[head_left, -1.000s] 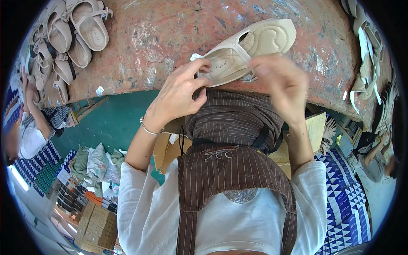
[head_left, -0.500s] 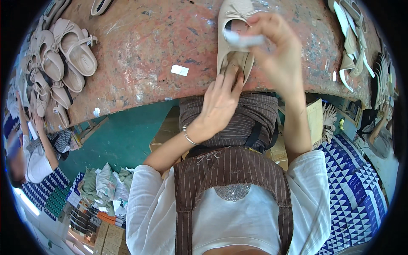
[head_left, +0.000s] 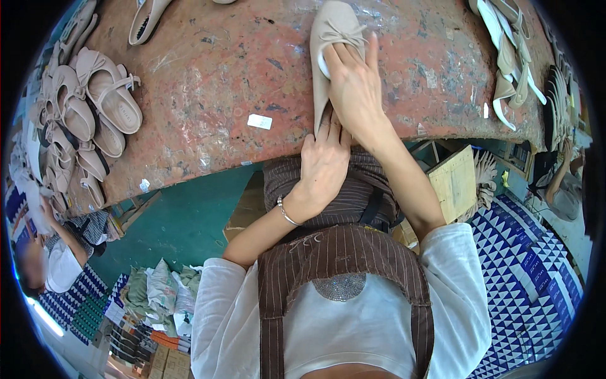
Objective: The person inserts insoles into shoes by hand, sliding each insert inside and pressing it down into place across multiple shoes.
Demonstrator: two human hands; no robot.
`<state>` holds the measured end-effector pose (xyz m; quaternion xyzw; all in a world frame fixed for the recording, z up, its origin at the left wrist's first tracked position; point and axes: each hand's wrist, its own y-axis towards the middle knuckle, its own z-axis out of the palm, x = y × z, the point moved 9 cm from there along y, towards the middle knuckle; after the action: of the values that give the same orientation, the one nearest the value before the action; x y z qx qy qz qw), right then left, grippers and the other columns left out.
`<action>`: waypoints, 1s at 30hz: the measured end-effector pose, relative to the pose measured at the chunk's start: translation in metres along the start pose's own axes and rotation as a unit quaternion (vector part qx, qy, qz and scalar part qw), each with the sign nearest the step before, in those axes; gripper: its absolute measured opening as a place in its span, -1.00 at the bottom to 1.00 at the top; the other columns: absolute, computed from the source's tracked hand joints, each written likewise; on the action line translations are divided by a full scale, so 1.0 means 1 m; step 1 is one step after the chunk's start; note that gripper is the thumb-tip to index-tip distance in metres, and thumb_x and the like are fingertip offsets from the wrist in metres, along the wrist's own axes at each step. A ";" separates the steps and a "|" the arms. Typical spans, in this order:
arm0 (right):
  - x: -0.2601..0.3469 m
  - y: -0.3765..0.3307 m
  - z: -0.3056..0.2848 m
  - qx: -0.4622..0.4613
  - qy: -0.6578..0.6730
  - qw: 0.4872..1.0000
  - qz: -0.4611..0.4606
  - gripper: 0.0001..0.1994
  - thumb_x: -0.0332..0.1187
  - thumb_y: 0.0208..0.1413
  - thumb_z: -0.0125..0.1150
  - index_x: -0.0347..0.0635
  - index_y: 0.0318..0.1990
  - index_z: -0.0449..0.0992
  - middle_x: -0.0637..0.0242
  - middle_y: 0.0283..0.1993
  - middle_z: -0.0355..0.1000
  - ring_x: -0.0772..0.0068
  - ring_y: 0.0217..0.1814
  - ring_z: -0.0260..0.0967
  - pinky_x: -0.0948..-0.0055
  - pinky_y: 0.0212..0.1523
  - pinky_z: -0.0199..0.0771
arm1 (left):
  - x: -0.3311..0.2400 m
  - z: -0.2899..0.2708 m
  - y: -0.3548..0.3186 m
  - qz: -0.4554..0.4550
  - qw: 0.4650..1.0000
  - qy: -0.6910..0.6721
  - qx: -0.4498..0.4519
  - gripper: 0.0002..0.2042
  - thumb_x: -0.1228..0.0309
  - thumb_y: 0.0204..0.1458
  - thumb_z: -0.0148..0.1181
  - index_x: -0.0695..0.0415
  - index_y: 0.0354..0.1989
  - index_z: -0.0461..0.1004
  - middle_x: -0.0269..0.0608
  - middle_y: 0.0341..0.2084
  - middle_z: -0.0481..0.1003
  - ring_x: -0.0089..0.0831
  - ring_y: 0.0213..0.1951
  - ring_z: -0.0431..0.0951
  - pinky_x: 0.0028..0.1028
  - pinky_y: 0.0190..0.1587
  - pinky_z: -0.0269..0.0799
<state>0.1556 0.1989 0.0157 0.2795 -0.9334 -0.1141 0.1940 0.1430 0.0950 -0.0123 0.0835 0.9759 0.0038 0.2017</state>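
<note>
A beige ballet flat with a bow (head_left: 336,15) lies on the worn tabletop, its toe pointing away from me. My left hand (head_left: 323,167) holds it at the heel, with fingertips tucked inside the back of the shoe. My right hand (head_left: 355,91) reaches into the shoe's opening just below the bow. Its little finger sticks out to the side, while the other fingertips are hidden inside. A white pad (head_left: 322,64) shows at the left of these fingers, along the inner edge of the opening; most of it is hidden.
Several beige shoes (head_left: 113,104) are heaped at the table's left. Straps and white strips (head_left: 505,63) lie at its right. A white label (head_left: 259,121) lies left of my hands. Another person (head_left: 63,262) is at the far left. Blue-and-white patterned boxes (head_left: 527,284) stand at lower right.
My right hand has come down from above the shoe and pushed its fingers with the white pad into the opening. The shoe has shifted slightly left; my left hand stays at the heel.
</note>
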 end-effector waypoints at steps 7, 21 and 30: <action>-0.001 0.011 -0.002 0.075 -0.032 0.997 0.019 -0.70 -0.58 -0.06 0.12 -0.35 -0.12 0.58 0.01 -0.15 0.56 0.02 -0.01 0.54 -0.11 0.51 -0.08 | 0.002 0.002 0.001 0.003 1.000 -0.002 0.023 -0.51 0.52 0.00 0.14 0.39 0.18 0.41 0.20 0.25 0.32 -0.02 0.33 0.30 -0.30 -0.20 0.50; 0.014 0.013 -0.008 0.144 -0.041 0.987 0.055 -0.48 -0.58 -0.07 0.07 -0.75 0.11 0.33 -0.43 0.08 0.41 -0.19 0.25 0.39 -0.16 0.49 -0.04 | 0.003 0.002 -0.001 -0.006 0.999 -0.035 -0.021 -0.70 0.53 -0.05 0.15 0.34 -0.10 0.53 0.12 -0.03 0.47 0.01 0.08 0.47 -0.17 -0.26 0.45; 0.000 0.012 0.011 0.070 -0.027 0.997 0.030 -0.68 -0.48 0.11 -0.02 -0.37 0.02 0.45 -0.01 -0.03 0.49 0.04 0.16 0.44 -0.17 0.53 -0.25 | 0.006 0.018 -0.006 0.007 0.999 -0.009 0.033 -0.55 0.46 0.02 0.11 0.37 0.12 0.42 0.13 0.19 0.38 -0.05 0.28 0.35 -0.27 -0.20 0.48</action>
<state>0.1452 0.2101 0.0094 0.2611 -0.9519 -0.0504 0.1520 0.1438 0.0899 -0.0315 0.0970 0.9729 -0.0281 0.2080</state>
